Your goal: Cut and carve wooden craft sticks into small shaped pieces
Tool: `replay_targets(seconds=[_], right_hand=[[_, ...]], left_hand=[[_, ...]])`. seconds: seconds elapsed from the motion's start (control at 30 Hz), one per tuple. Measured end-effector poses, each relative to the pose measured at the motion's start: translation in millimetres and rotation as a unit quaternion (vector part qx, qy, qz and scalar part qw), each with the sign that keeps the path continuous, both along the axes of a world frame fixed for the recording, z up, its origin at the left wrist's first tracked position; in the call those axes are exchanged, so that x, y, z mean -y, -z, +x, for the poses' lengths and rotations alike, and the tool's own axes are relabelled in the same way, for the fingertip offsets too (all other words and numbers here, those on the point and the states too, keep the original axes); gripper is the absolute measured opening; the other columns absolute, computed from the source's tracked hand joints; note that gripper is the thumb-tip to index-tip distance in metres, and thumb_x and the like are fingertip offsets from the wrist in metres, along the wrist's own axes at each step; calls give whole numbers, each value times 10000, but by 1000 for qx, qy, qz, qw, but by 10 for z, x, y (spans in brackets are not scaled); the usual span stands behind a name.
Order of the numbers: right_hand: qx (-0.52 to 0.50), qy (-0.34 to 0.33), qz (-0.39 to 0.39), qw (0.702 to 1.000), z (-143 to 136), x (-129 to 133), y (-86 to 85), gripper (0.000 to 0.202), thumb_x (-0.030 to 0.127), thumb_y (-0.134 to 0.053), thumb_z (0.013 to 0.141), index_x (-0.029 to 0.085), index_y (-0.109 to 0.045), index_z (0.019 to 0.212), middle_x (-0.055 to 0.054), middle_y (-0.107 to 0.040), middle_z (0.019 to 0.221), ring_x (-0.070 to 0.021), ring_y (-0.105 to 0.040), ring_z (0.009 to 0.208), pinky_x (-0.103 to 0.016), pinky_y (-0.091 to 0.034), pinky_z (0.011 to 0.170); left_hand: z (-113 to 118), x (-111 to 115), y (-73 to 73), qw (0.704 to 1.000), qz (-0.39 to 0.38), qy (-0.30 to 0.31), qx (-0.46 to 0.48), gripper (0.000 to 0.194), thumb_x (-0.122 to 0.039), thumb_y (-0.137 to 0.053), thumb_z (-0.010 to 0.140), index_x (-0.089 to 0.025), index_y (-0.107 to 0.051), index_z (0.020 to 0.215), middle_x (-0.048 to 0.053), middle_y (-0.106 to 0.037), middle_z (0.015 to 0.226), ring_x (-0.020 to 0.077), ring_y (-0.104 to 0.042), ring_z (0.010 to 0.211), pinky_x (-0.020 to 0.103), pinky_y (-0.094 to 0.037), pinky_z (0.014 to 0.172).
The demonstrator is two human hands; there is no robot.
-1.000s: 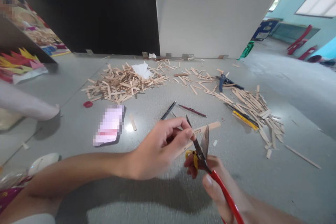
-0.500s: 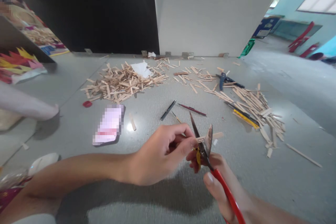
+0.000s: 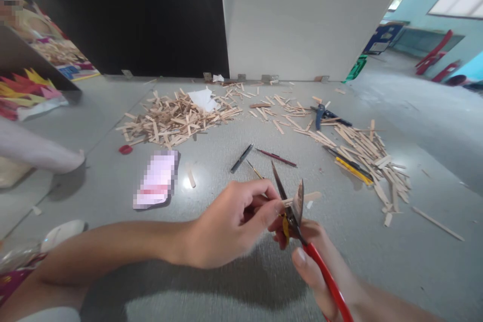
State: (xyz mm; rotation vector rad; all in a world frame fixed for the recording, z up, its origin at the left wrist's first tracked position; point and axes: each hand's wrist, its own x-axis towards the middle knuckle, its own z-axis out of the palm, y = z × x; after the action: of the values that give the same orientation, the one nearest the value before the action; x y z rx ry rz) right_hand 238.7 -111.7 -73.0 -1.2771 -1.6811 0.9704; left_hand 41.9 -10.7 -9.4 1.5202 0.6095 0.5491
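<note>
Between thumb and fingers, my left hand [image 3: 234, 224] pinches a thin wooden stick [image 3: 312, 196]. The stick passes between the parted blades of red-handled scissors [image 3: 328, 276], and its far end sticks out on the right. My right hand [image 3: 317, 266] is wrapped round the scissors' handles, thumb on the near side. Something small and yellow [image 3: 286, 230] shows by the scissors' pivot, near the right fingers; what it is cannot be made out. Just beyond the hands lie a dark pen [image 3: 242, 158] and a dark red pen [image 3: 277, 157].
A heap of wooden pieces [image 3: 173, 121] with white paper [image 3: 204, 99] lies back left. More sticks [image 3: 362, 146], blue-handled pliers [image 3: 320, 115] and a yellow cutter [image 3: 352, 171] are at right. A phone [image 3: 156, 179] lies left. Panels [image 3: 302, 20] stand behind. Someone's limb [image 3: 41, 146] reaches in from the left.
The scissor blades have closed slightly around the stick. Both hands have stayed almost in place.
</note>
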Motion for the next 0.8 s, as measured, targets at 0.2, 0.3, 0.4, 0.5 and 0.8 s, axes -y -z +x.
replay_targets(seconds=[0.2, 0.3, 0.4, 0.5, 0.8], right_hand=[[3, 9, -4, 1000, 18, 30, 64, 464, 620, -502, 1073, 227, -687, 1235, -132, -716, 1065, -299, -696, 978, -425, -616, 815], [-14, 20, -21, 999, -14, 28, 59, 500, 657, -493, 1062, 219, -689, 1201, -119, -707, 986, -270, -693, 870, -381, -610, 711], [-29, 9, -55, 998, -72, -19, -29, 582, 734, -449, 1045, 207, -695, 1022, -64, -630, 778, -220, -616, 696, -335, -557, 598], [-37, 7, -65, 997, -114, -68, -105, 651, 784, -415, 1030, 204, -679, 899, -36, -561, 695, -197, -555, 642, -324, -536, 577], [-38, 19, -78, 996, -119, -79, -88, 666, 805, -409, 1020, 214, -619, 796, -3, -479, 658, -164, -468, 587, -291, -478, 529]], left_hand=[[-4, -10, 10, 1000, 15, 3, -8, 270, -302, -521, 1094, -170, -596, 871, 20, -698, 733, 104, -605, 596, 195, -422, 526], [-4, -26, 14, 999, 30, 11, -15, 273, -297, -508, 1095, -173, -588, 865, 17, -698, 733, 101, -609, 601, 188, -421, 527], [0, -39, 11, 998, 48, 11, -32, 275, -293, -506, 1087, -178, -577, 847, -1, -673, 699, 92, -571, 567, 183, -386, 502], [1, -45, 2, 996, 65, -1, -61, 279, -307, -517, 1074, -175, -579, 836, -16, -635, 667, 84, -502, 533, 184, -353, 482], [-16, -39, 16, 995, 81, -1, -61, 282, -332, -516, 1071, -175, -570, 843, -22, -606, 666, 79, -458, 523, 186, -322, 474]])
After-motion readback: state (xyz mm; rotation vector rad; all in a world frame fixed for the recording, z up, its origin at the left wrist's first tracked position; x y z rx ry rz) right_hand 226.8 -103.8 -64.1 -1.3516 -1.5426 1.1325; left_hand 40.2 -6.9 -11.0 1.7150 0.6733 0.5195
